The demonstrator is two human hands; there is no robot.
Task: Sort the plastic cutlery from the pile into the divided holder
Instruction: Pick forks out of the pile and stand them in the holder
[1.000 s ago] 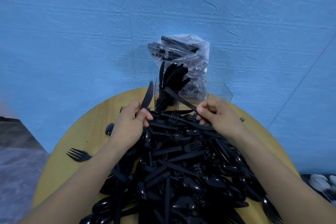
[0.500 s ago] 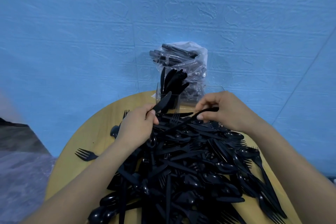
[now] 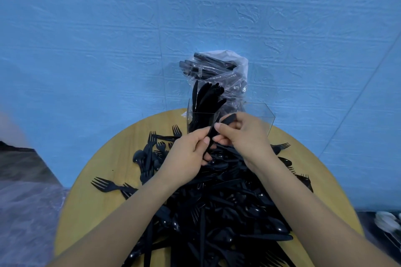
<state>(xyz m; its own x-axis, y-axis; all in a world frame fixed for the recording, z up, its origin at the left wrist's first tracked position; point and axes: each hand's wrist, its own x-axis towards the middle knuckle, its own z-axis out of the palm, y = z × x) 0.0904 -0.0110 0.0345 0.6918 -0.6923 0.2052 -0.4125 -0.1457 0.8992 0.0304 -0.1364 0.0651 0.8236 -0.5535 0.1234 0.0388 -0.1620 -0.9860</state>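
Head view: both hands meet above a heap of glossy black plastic cutlery [image 3: 217, 208] on a round wooden table [image 3: 104, 171]; left hand [image 3: 186, 156] and right hand [image 3: 243, 136] pinch black pieces before the clear, square-walled divided holder [image 3: 262, 112], its left compartment holding knives.

I have a single view, from the head-worn camera, so nothing is shared with a second one. It looks forward and steeply down from above and behind the grip, where both hands, the left hand [image 3: 186, 158] and the right hand [image 3: 245, 136], meet close under the lens. The wide angle takes in the round bench [image 3: 104, 162] below the grip and the blue wall [image 3: 108, 39] beyond it.
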